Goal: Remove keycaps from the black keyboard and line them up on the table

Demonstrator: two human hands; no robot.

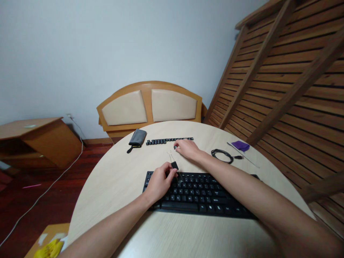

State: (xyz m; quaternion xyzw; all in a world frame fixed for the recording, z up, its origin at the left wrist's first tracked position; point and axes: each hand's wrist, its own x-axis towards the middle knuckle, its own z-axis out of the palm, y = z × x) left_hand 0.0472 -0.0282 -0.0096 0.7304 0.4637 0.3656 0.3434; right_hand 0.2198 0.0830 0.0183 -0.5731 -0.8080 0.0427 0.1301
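A black keyboard (204, 193) lies on the round pale table (115, 179) in front of me. My left hand (159, 181) rests on its upper left corner, fingers closed on a black binder clip (174, 165) whose wire handles stick up. Farther back, my right hand (188, 148) reaches over the table with fingers pinched on a small dark keycap (176, 147). Just beyond it, a row of loose black keycaps (169, 141) is lined up on the table.
A grey pouch (137, 138) lies left of the keycap row. A coiled black cable (223, 155) and a purple cloth (240, 145) lie at the right. A headboard (150, 105) leans behind the table, slatted wooden frames (282, 71) at right, a wooden desk (34, 139) at left.
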